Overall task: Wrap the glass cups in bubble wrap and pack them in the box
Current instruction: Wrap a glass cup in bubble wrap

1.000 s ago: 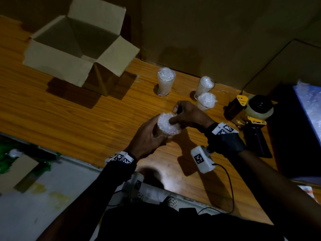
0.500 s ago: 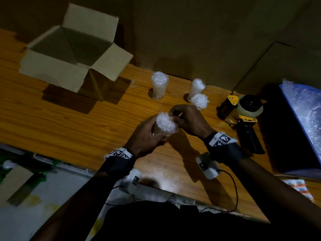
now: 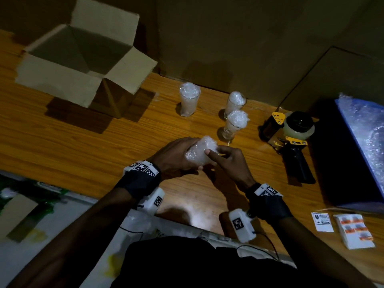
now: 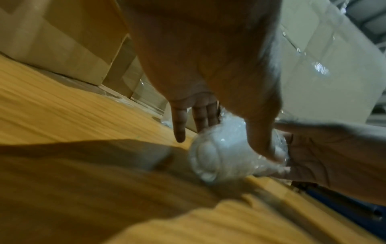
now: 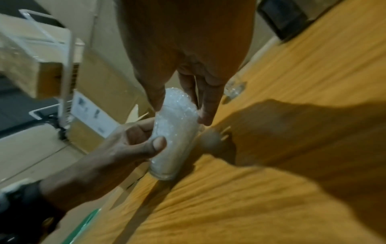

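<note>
Glass cup, stuffed with bubble wrap, is held tilted above the counter between both hands, near the front edge and in front of the person.

Grip state:
- Left hand: fingers and thumb curled round the cup body, as the right wrist view shows. This hand carries the weight.
- Right hand: thumb and fingers pinch the cup near its mouth end, index finger extended along the wrap. Judged purpose: to steady the cup and keep the filling pressed in.

The two-hand hold keeps the cup off the hard counter and lets it be turned for inspection or further wrapping. No outer layer round the held cup can be confirmed.

Surrounding layout:
- Three more cups stand upright toward the far side of the counter, each with wrap in its mouth, well apart from the hands and so unlikely to be knocked.
- The box sits open at far left, flaps out, with nothing visible inside; packing appears not yet begun.
- The tape dispenser and the sheet of bubble wrap lie to the right, within reach of the right hand.
</note>
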The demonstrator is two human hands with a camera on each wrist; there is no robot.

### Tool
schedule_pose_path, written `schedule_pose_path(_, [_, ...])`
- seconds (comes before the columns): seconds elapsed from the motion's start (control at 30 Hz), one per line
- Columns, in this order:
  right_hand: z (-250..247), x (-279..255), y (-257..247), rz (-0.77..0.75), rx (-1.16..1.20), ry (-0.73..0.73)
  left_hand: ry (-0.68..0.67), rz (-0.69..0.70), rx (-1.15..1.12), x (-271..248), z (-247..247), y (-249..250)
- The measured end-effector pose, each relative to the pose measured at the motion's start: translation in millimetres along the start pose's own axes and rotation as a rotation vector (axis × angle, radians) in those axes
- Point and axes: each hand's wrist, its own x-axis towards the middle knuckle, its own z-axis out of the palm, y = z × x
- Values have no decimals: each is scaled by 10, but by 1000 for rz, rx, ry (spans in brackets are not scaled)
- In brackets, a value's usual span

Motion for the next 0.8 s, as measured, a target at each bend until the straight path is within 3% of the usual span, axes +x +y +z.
schedule_pose_path(0.13, [-11,59,226,92,-66,30,10,5,134,-10,26,-35])
schedule_pose_path(0.47, [-253,47,233,3,-305,-71,46,45,219,50,65,138])
schedule_pose_path(0.53, [-472,15,198,43,-287,64,53,67,242,39,73,123])
schedule_pose_path(0.7, [-1361,-159,261,119,-508,640,83,53,294,8,139,100])
schedule_pose_path(0.8, [-1774,-226,390,285,-692,707,90,9,325,-13,159,74])
